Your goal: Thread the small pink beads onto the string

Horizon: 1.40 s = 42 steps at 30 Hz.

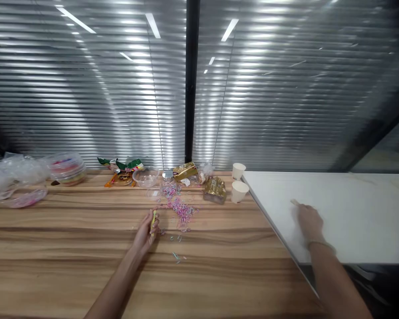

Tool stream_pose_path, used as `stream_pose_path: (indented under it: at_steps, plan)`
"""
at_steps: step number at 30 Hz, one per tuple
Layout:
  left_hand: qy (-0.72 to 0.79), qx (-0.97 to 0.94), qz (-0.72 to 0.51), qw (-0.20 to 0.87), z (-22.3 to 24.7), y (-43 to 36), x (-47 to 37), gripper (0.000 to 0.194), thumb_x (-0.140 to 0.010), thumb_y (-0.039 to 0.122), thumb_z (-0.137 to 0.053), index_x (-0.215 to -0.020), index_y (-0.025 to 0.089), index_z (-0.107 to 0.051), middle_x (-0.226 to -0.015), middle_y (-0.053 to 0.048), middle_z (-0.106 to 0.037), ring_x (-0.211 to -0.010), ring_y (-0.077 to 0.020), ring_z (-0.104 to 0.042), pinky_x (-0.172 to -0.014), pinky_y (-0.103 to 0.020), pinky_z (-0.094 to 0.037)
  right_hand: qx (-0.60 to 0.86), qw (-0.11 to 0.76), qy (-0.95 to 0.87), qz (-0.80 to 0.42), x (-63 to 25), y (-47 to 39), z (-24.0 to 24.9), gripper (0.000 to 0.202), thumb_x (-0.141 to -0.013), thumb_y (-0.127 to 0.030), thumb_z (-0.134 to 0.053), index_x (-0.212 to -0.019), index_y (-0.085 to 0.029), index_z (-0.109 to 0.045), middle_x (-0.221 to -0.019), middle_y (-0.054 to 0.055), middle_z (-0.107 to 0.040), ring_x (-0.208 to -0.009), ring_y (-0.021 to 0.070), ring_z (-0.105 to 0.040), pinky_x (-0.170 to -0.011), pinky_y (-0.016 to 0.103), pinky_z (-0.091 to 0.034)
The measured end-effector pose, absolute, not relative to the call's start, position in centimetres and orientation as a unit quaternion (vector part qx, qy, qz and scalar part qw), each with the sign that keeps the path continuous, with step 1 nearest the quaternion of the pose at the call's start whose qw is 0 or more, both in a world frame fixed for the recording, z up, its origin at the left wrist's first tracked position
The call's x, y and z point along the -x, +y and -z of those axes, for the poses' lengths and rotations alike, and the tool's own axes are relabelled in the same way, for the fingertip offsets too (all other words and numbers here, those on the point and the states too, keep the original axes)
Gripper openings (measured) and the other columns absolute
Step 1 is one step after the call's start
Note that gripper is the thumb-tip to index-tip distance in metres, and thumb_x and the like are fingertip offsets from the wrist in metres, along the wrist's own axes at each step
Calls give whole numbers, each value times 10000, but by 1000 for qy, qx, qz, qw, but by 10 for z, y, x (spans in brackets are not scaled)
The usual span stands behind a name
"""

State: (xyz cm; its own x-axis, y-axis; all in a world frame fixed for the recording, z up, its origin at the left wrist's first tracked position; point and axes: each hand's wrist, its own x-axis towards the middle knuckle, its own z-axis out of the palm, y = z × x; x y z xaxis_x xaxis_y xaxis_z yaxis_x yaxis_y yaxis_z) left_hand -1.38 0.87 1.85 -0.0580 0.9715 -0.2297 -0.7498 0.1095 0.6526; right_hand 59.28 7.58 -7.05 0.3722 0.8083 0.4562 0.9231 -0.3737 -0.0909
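Observation:
My left hand (146,232) is closed around a slim yellow-green stick-like thing (153,219), held tilted just above the wooden table. Beside its fingertips lies a loose heap of small pink, purple and pale rings or links (183,210), some scattered toward me. Behind the heap, a small clear jar (168,188) with more such pieces lies or stands; which one I cannot tell. Far to the right, my right hand (310,223) reaches over a white tabletop, smeared by motion. A small pale shape (294,202) shows at its fingertips, too blurred to name.
Two white paper cups (239,192) stand near the seam between the wooden table (69,266) and the white table (359,212). Gold packets (214,189), a clear bowl (146,178) and green wrappers (129,165) line the back. Stacked clear containers (66,169) and plastic bags (15,173) sit left.

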Motion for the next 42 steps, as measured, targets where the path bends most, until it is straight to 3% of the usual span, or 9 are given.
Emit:
stream_pose_path:
  at_steps: [7, 16, 20, 23, 26, 29, 35, 38, 42]
  plan:
    - [331, -154, -648, 669, -21, 7, 10, 140, -875, 112, -454, -935, 137, -578, -592, 35, -514, -373, -13, -431, -322, -87, -349, 802, 63, -548, 228, -562, 54, 58, 331, -795, -25, -332, -824, -72, -658, -820, 217, -584, -809, 290, -578, -533, 323, -414]
    - [371, -156, -646, 648, -14, 11, 11, 93, -857, 166, -509, -853, 132, -595, -604, 21, -568, -426, -46, -506, -398, -135, -426, 729, 44, -647, 220, -491, 9, 29, 220, -796, -30, -375, -840, -112, -575, -856, 163, -561, -849, 250, -505, -609, 304, -439]
    - [362, -149, -648, 653, -13, 16, 13, 157, -854, 93, -466, -830, 114, -620, -733, -36, -646, -571, -66, -596, -514, -135, -485, 667, 123, -710, 188, -434, -7, 1, 227, -791, -44, -382, -878, -142, -568, -879, 137, -563, -879, 241, -486, -676, 304, -436]
    - [360, -164, -647, 651, -13, 17, 14, 197, -788, -10, -486, -831, 107, -637, -817, -66, -674, -695, -94, -636, -604, -147, -510, 616, 281, -728, 105, -373, -11, -20, 233, -834, -125, -368, -910, -172, -584, -886, 118, -587, -872, 235, -504, -728, 324, -428]
    - [347, -206, -635, 658, -13, 15, 15, 244, -747, -47, -515, -875, 115, -644, -912, -94, -683, -840, -137, -645, -627, -162, -516, 549, 490, -676, -48, -303, -6, -33, 191, -837, -302, -457, -864, -194, -612, -859, 88, -623, -809, 233, -537, -748, 360, -423]
    - [326, -251, -617, 671, -14, 12, 17, 241, -754, -18, -541, -917, 126, -645, -995, -108, -674, -932, -165, -631, -599, -165, -518, 498, 611, -557, -261, -236, 6, -36, 262, -705, -427, -620, -796, -181, -634, -757, 65, -635, -683, 208, -537, -629, 321, -428]
    - [328, -242, -619, 671, -14, 13, 24, 130, -769, 39, -584, -839, 122, -656, -935, -87, -692, -871, -127, -648, -706, -167, -522, 403, 649, -383, -519, -159, 20, -13, 336, -581, -446, -716, -691, -167, -565, -626, -12, -568, -527, 112, -466, -489, 230, -377]
    - [347, -252, -612, 665, -14, 14, 25, 46, -759, 130, -636, -800, 119, -652, -826, -70, -694, -707, -114, -649, -606, -172, -514, 377, 652, -334, -566, -151, 17, 2, 356, -550, -429, -749, -688, -165, -553, -593, -34, -537, -495, 88, -443, -482, 220, -375]
    - [386, -328, -565, 652, -12, 10, 20, 179, -698, 263, -707, -768, 108, -651, -605, -15, -624, -473, -77, -537, -458, -172, -426, 367, 645, -319, -590, -152, 13, 12, 367, -522, -410, -779, -692, -162, -567, -612, -26, -559, -504, 86, -466, -495, 223, -398]
